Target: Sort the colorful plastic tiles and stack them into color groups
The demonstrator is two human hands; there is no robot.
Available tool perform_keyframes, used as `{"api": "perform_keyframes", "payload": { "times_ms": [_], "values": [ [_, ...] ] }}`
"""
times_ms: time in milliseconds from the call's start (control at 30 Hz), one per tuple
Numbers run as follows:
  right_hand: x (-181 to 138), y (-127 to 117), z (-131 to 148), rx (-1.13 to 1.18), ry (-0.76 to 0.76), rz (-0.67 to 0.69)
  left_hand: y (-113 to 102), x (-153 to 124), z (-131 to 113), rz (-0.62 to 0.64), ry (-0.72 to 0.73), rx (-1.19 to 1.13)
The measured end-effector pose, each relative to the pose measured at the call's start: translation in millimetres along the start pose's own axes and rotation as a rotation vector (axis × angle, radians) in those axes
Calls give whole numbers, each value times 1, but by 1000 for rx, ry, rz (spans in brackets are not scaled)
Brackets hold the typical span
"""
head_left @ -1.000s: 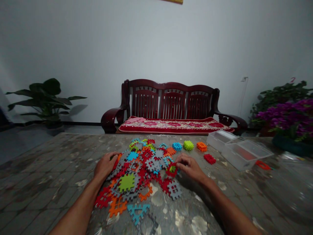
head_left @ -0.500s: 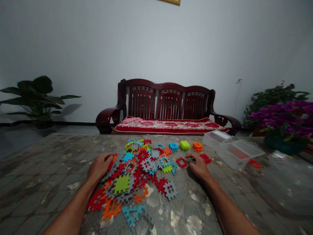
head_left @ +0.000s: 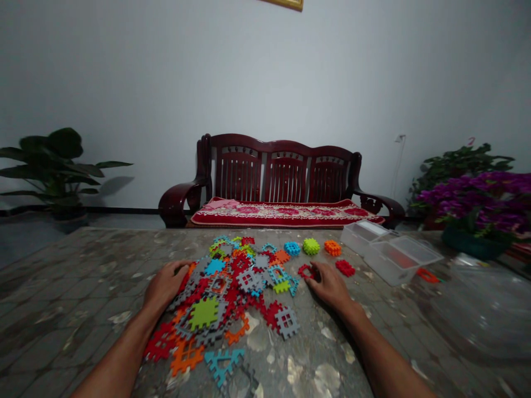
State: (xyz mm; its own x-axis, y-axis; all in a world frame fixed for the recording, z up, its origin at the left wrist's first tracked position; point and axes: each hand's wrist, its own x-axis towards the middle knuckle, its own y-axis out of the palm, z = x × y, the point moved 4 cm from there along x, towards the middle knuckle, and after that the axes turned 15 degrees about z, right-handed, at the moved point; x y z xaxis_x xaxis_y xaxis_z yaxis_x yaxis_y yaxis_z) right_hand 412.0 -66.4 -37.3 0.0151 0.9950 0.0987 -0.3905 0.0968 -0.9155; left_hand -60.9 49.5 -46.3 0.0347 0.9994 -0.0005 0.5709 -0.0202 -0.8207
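Note:
A heap of interlocking plastic building tiles (head_left: pixel 232 282) in red, grey, orange, blue and green lies spread over the table. My left hand (head_left: pixel 165 283) rests against the left edge of the heap, loosely curved with thumb and forefinger apart; its other fingers are partly hidden. To the right of the heap, my right hand (head_left: pixel 329 283) has thumb and fingers closed at the edge of a red open-frame tile (head_left: pixel 306 271), which is partly covered by the fingers. Just beyond that hand lies a small stack of red tiles (head_left: pixel 345 268).
Blue (head_left: pixel 292 249), green (head_left: pixel 311 246) and orange (head_left: pixel 332 247) tile stacks stand in a row behind. A clear plastic box (head_left: pixel 392 260) sits at the right, with an orange piece (head_left: pixel 429 275) and clear plastic packaging (head_left: pixel 477 309) near it. A flowerpot (head_left: pixel 477 240) is farther right.
My right hand has moved slightly left and its fingers have closed onto the red open-frame tile. My left hand stays by the heap. The view has shifted a little.

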Motion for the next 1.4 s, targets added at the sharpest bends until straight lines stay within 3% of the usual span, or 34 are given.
{"api": "perform_keyframes", "payload": {
  "times_ms": [200,367,567,867,1400],
  "values": [
    [3,-7,-13,24,62,-79,0,3,5,3,3,2],
    [-3,-37,-56,-4,318,-237,0,5,6,1,-9,-2],
    [-18,-52,-97,-33,524,-231,-2,3,2,-1,-3,-2],
    [-17,-47,-97,-61,580,-182,-4,1,0,7,-14,1],
    [-19,-45,-93,-176,550,-227,0,3,3,11,2,-12]
  ]
}}
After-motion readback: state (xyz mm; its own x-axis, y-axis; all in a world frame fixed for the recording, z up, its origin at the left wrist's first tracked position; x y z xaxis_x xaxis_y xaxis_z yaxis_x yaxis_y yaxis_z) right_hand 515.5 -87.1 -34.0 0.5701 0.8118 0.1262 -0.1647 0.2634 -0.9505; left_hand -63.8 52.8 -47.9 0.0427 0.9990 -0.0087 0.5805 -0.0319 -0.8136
